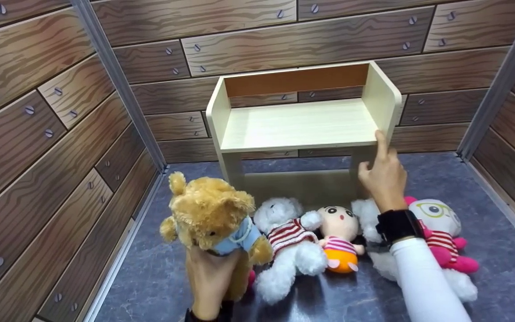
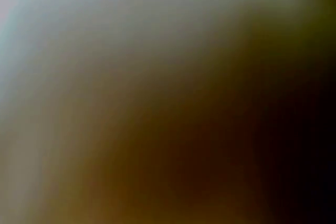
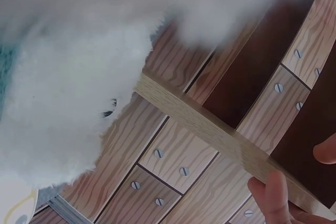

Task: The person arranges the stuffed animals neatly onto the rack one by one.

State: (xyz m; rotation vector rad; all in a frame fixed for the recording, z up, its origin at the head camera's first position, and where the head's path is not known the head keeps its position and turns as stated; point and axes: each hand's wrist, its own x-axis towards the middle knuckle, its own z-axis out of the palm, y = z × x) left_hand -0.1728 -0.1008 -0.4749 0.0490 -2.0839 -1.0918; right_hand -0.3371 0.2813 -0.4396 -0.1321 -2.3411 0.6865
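My left hand grips a golden-brown teddy bear in a light blue top, held up at the left front of the shelf unit. The left wrist view is only a dark brown blur. At the right side panel of the pale wooden shelf, my right hand holds the front edge. Its index finger points up along the panel. In the right wrist view, the thumb and fingers lie on either side of that edge.
Below the shelf, a white plush in a striped sweater lies beside a doll in orange shorts. Another white plush is partly behind my right forearm. A pink plush with glasses lies at the right. Wood-patterned walls enclose the floor.
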